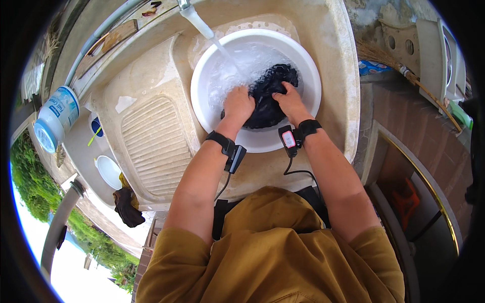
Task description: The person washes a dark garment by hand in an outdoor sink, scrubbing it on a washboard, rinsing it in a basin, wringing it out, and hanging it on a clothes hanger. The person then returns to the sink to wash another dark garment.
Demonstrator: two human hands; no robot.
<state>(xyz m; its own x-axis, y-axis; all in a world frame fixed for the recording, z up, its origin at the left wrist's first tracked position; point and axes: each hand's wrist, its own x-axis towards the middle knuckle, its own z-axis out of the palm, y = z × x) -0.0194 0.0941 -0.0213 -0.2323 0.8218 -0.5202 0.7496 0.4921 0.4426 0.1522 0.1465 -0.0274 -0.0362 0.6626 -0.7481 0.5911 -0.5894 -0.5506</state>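
Note:
A white plastic basin (313, 94) stands in a stone laundry sink (337, 113), with water running into it from a tap (197, 23). Dark wet cloth (267, 106) lies in the foamy water. My left hand (239, 104) is at the cloth's left edge, its fingers curled and partly hidden by foam, the thumb against the fabric. My right hand (291, 100) grips the cloth on its right side between thumb and fingers. Straps with small dark devices and cables circle both wrists.
A ribbed washboard (157, 140) is moulded into the sink's left part. Beyond it are a large white tub with a blue lid (57, 117), a small white bowl (108, 172) and a dark rag (128, 208). A straw broom (409, 75) leans at the right.

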